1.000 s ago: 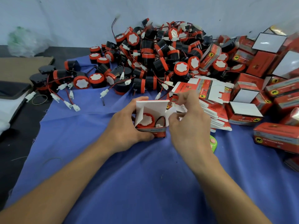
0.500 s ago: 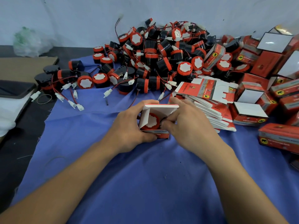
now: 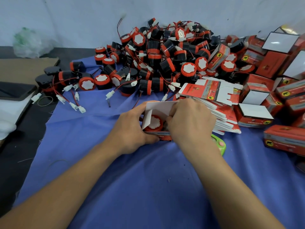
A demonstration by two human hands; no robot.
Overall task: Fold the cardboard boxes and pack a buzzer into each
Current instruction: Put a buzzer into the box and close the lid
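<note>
Cardboard box point(image 3: 165, 137) gripped by left hand point(image 3: 132, 129) at nine o'clock, right hand point(image 3: 189, 123) pinching its lid point(image 3: 162, 106) at three o'clock — if the buzzer point(image 3: 154, 123) sits proud, the lid may buckle.

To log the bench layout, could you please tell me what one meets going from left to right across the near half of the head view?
White cloth → left hand → open box → right hand → green gadget → closed red box.
</note>
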